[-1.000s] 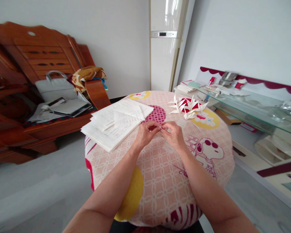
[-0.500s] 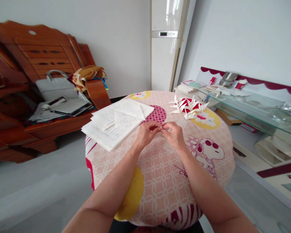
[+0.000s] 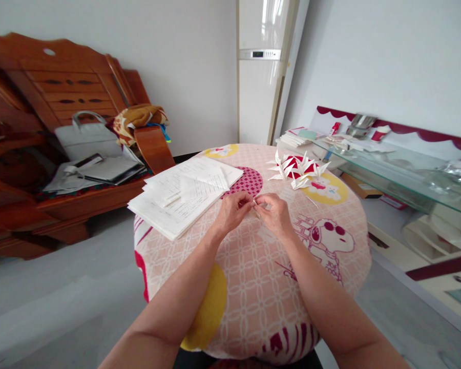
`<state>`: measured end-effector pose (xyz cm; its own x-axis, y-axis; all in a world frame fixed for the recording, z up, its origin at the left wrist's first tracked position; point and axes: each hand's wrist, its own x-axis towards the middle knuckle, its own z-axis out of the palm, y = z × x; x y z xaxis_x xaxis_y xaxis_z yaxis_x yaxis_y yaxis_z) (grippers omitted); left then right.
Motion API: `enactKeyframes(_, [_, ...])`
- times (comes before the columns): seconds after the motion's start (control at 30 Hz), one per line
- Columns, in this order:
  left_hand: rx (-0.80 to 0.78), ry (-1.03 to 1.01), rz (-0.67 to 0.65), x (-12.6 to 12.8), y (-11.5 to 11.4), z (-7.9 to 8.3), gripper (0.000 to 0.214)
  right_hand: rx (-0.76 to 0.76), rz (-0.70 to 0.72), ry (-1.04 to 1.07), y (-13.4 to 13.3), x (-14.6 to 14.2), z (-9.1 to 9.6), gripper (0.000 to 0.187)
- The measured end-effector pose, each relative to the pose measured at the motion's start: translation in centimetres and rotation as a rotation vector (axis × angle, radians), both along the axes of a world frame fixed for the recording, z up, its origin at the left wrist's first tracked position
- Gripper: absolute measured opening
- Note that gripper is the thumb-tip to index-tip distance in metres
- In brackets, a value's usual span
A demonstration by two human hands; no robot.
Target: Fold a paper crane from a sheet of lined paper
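Observation:
Over the middle of the round table, my left hand (image 3: 235,209) and my right hand (image 3: 272,211) meet fingertip to fingertip. Both are closed in a pinch on a small folded piece of white paper (image 3: 255,202), mostly covered by the fingers. To the left of my left hand lies a stack of handwritten paper sheets (image 3: 184,210), with a loose folded sheet (image 3: 205,183) on top. Beyond my right hand stand several white folded paper cranes (image 3: 300,182). A thin white strip (image 3: 312,202) rests on the cloth near them.
A pink patterned cloth (image 3: 253,287) covers the table. On the left is a wooden bench (image 3: 69,77) with a grey bag (image 3: 86,138) and folded clothing (image 3: 140,120). A glass shelf (image 3: 399,177) runs along the right, and a tall white cabinet unit (image 3: 258,97) stands behind.
My fingers have shifted very slightly around the folded paper. The sheets and cranes have stayed in place, and the whole view has drifted a little.

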<state>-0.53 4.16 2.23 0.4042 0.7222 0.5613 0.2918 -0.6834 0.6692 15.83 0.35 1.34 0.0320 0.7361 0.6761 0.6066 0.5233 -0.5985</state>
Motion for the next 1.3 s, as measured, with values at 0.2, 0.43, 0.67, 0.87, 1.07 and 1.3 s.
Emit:
enactKeyframes(0.2, [0.009, 0.013, -0.005, -0.02, -0.09, 0.15, 0.014, -0.001, 0.017, 0.016, 0.05, -0.07, -0.10, 0.009])
enactKeyframes(0.43, [-0.032, -0.063, 0.001, 0.04, -0.33, 0.28, 0.013, -0.011, 0.029, 0.066, -0.08, -0.15, -0.05, 0.008])
enactKeyframes(0.67, [-0.033, -0.079, 0.021, 0.11, -0.36, 0.15, 0.014, -0.014, 0.016, 0.058, 0.05, -0.09, -0.26, 0.009])
enactKeyframes(0.87, [-0.023, -0.091, 0.007, 0.26, -0.35, 0.03, 0.012, -0.028, 0.048, 0.027, -0.10, 0.10, -0.17, 0.011])
enactKeyframes(1.07, [-0.009, -0.133, -0.011, 0.33, -0.24, -0.12, 0.010, -0.045, 0.040, 0.055, -0.34, 0.01, 0.01, 0.015])
enactKeyframes(1.3, [-0.030, -0.160, -0.007, 0.26, -0.39, 0.03, 0.012, -0.007, 0.031, 0.072, -0.34, -0.13, 0.26, 0.013])
